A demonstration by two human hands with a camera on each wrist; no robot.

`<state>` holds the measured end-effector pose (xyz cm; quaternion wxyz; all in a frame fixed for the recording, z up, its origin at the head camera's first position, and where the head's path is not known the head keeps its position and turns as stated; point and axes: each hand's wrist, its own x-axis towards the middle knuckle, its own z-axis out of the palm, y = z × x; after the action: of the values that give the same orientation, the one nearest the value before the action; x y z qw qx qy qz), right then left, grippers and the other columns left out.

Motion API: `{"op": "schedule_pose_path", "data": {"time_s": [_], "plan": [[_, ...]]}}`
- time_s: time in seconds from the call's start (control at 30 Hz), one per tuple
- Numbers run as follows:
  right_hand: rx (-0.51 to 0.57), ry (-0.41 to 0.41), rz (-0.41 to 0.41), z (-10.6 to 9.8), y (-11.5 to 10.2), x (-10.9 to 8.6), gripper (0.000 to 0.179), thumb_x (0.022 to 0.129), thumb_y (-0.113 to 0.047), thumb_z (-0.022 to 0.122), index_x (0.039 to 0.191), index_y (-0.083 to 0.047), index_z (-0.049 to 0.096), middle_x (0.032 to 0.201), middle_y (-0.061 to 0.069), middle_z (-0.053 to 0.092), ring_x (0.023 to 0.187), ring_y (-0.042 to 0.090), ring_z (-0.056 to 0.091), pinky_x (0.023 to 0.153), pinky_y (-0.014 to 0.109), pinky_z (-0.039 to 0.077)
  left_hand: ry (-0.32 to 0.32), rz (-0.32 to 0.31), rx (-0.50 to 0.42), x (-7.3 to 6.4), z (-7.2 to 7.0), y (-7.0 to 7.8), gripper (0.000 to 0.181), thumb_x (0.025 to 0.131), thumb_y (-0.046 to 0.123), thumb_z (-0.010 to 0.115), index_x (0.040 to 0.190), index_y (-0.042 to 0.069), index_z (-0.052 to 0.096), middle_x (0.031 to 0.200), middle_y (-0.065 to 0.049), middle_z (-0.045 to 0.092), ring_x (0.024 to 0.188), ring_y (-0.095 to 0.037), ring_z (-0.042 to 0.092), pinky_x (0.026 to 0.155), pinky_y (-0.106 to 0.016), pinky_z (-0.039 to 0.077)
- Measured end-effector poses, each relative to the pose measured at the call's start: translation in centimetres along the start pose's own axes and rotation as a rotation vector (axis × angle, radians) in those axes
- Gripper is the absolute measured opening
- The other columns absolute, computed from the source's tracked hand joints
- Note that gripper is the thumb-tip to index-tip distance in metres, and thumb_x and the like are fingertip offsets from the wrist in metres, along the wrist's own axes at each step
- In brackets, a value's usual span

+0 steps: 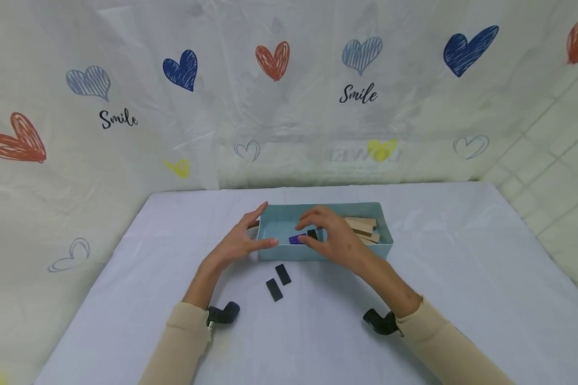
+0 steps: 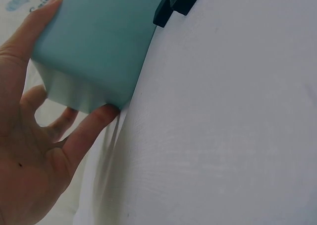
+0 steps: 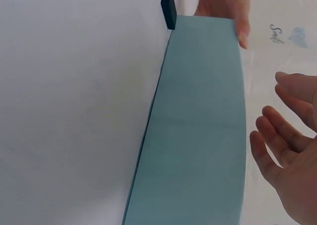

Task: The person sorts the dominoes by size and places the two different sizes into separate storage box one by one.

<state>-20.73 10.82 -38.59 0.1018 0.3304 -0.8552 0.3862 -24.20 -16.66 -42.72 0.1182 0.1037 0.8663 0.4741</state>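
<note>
A light blue rectangular box (image 1: 289, 253) stands on the table. My left hand (image 1: 236, 243) holds the box's left end, the thumb at the front rim and the fingers round the end wall, as the left wrist view shows on the box (image 2: 94, 36). Over the box's middle is my right hand (image 1: 334, 235), fingers loosely bent and apart. Nothing shows between those fingers in the right wrist view. Just under the right thumb lie a purple block (image 1: 295, 239) and a black block (image 1: 312, 234) inside the box. Several flat wooden strips (image 1: 363, 227) fill its right end.
Two black rectangular blocks, a nearer one (image 1: 274, 290) and a farther one (image 1: 283, 274), lie on the white tablecloth (image 1: 318, 331) before the box. A pale sheet (image 1: 308, 117) printed with hearts hangs behind the table.
</note>
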Motion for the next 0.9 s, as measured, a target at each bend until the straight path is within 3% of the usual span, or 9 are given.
{"op": "schedule_pose_path", "data": {"time_s": [0.27, 0.63, 0.9], "plan": [[-0.006, -0.033, -0.065, 0.1, -1.2, -0.7, 0.013, 0.091, -0.011, 0.081, 0.103, -0.017, 0.077, 0.115, 0.0, 0.068, 0.114, 0.018, 0.064, 0.097, 0.038, 0.059, -0.001, 0.007, -0.002, 0.0, -0.1, 0.0, 0.101, 0.082, 0.054, 0.085, 0.16, 0.057, 0.022, 0.172, 0.002, 0.022, 0.157, -0.031, 0.031, 0.12, -0.069, 0.03], [0.005, -0.078, -0.052, 0.3, -2.3, -1.9, 0.015, 0.093, -0.013, 0.079, 0.107, -0.018, 0.076, 0.117, -0.003, 0.066, 0.111, 0.018, 0.065, 0.091, 0.041, 0.06, -0.004, 0.025, -0.016, 0.0, 0.0, -0.3, 0.103, 0.081, 0.054, 0.086, 0.162, 0.052, 0.022, 0.172, 0.002, 0.022, 0.156, -0.03, 0.032, 0.121, -0.069, 0.029], [0.016, -0.097, -0.059, 0.7, -2.7, -2.2, 0.017, 0.092, -0.011, 0.081, 0.107, -0.017, 0.076, 0.115, -0.004, 0.067, 0.097, 0.011, 0.065, 0.08, 0.028, 0.059, -0.003, 0.032, -0.008, 0.1, 0.0, -0.3, 0.102, 0.081, 0.054, 0.086, 0.161, 0.055, 0.022, 0.172, 0.002, 0.023, 0.156, -0.03, 0.033, 0.12, -0.068, 0.031]]}}
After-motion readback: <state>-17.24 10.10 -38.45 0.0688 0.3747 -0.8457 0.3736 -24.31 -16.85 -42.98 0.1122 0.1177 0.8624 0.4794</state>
